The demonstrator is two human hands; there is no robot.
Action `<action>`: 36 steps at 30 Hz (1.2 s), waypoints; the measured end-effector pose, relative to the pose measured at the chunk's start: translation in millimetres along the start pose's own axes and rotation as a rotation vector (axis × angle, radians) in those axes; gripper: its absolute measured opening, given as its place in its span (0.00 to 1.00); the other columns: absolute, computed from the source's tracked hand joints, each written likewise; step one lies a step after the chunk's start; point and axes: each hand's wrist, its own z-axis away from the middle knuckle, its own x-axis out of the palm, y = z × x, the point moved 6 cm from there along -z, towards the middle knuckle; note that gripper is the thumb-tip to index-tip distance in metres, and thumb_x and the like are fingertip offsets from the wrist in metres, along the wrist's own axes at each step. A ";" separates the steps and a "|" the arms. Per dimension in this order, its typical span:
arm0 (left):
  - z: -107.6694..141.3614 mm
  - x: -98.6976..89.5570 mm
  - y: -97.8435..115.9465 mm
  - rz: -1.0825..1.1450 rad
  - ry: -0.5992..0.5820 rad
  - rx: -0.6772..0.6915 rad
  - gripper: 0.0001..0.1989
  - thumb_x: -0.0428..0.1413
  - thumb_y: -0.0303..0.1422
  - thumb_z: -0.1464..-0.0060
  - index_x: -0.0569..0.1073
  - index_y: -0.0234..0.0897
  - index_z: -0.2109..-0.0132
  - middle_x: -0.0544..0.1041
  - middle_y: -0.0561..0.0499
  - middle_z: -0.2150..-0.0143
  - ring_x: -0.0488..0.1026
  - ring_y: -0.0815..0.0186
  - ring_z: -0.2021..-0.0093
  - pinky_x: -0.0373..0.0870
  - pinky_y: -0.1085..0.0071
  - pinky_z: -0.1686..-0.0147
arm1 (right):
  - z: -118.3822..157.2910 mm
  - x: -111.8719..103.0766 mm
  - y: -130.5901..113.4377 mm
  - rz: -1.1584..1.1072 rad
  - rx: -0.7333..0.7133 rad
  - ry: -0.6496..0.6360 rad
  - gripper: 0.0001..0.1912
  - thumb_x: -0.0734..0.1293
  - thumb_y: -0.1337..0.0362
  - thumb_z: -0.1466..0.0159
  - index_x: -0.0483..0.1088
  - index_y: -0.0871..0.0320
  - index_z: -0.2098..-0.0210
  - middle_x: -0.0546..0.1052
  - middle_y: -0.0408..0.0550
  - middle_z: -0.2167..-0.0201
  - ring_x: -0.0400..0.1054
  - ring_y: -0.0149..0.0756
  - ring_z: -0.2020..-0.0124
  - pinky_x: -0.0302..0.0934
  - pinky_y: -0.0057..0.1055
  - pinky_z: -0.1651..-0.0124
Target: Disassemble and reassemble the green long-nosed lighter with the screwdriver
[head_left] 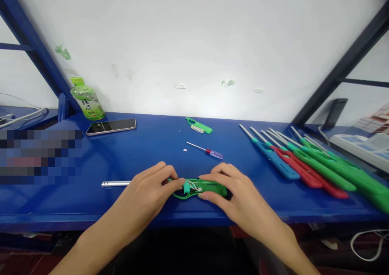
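Note:
A green long-necked lighter (209,187) lies on the blue table with its body opened, its metal tube pointing left. White wires and a teal trigger piece (186,187) show inside. My left hand (154,185) is closed over the lighter's front part, thumb and fingertips at the trigger piece. My right hand (231,185) grips the handle end, thumb on the near side and fingers on the far side. Beyond my hands lies a screwdriver (214,153) with a clear purple handle. Farther back rest a green half shell (206,127) and a small whitish part (197,129).
Several blue, red and green long lighters (304,161) are laid out at the right. A phone (112,126) and a green-capped bottle (87,99) stand at the back left. A blurred-out patch (36,157) covers the left side. The table's front edge (194,220) is close.

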 end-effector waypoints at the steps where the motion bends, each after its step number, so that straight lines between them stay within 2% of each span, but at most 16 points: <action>1: -1.7 -0.1 2.1 -0.016 -0.006 0.010 0.15 0.48 0.20 0.25 0.78 0.37 0.48 0.77 0.48 0.57 0.68 0.62 0.63 0.65 0.67 0.66 | 0.0 -0.1 -0.7 -0.003 -0.011 -0.001 0.12 0.75 0.59 0.28 0.82 0.47 0.46 0.79 0.46 0.54 0.75 0.43 0.53 0.73 0.43 0.48; 7: -10.9 -3.9 12.7 -0.144 -0.032 0.085 0.19 0.43 0.21 0.24 0.78 0.35 0.56 0.75 0.49 0.63 0.68 0.61 0.65 0.67 0.67 0.66 | 1.2 0.4 -2.2 0.008 -0.051 0.019 0.15 0.74 0.59 0.27 0.82 0.48 0.42 0.78 0.47 0.56 0.74 0.44 0.54 0.71 0.42 0.52; 14: -18.0 -0.3 12.5 -0.212 0.008 0.124 0.20 0.43 0.16 0.28 0.77 0.36 0.60 0.72 0.50 0.66 0.65 0.61 0.68 0.63 0.65 0.69 | -0.9 0.6 -2.7 -0.013 -0.061 0.012 0.10 0.73 0.58 0.26 0.85 0.49 0.47 0.77 0.48 0.58 0.73 0.44 0.55 0.70 0.42 0.54; 18: -15.4 2.9 8.0 -0.168 -0.003 0.102 0.19 0.44 0.16 0.29 0.77 0.35 0.58 0.72 0.50 0.65 0.65 0.62 0.67 0.62 0.66 0.69 | -2.0 -0.9 1.2 -0.032 -0.031 0.008 0.12 0.74 0.58 0.27 0.84 0.48 0.45 0.78 0.47 0.58 0.73 0.44 0.54 0.71 0.42 0.52; 25: -5.1 2.7 4.4 -0.056 -0.002 0.019 0.15 0.47 0.19 0.26 0.77 0.38 0.48 0.77 0.49 0.58 0.69 0.62 0.63 0.65 0.68 0.67 | -0.9 -0.9 3.3 -0.029 0.027 0.006 0.14 0.75 0.59 0.28 0.83 0.45 0.43 0.79 0.47 0.54 0.74 0.45 0.52 0.73 0.43 0.49; 32: -2.6 2.1 6.2 -0.097 0.044 0.009 0.18 0.47 0.16 0.29 0.78 0.38 0.48 0.79 0.47 0.56 0.71 0.61 0.61 0.70 0.68 0.64 | 4.3 -1.0 4.4 -0.120 0.031 0.043 0.13 0.74 0.59 0.27 0.80 0.44 0.43 0.79 0.48 0.48 0.75 0.46 0.45 0.71 0.45 0.41; 36: -3.6 1.4 5.3 -0.086 0.072 0.004 0.18 0.48 0.15 0.30 0.77 0.38 0.48 0.79 0.46 0.54 0.72 0.61 0.59 0.72 0.68 0.63 | 6.9 -7.1 7.3 -0.212 0.038 0.130 0.09 0.70 0.59 0.24 0.80 0.44 0.46 0.79 0.47 0.47 0.75 0.44 0.44 0.69 0.43 0.40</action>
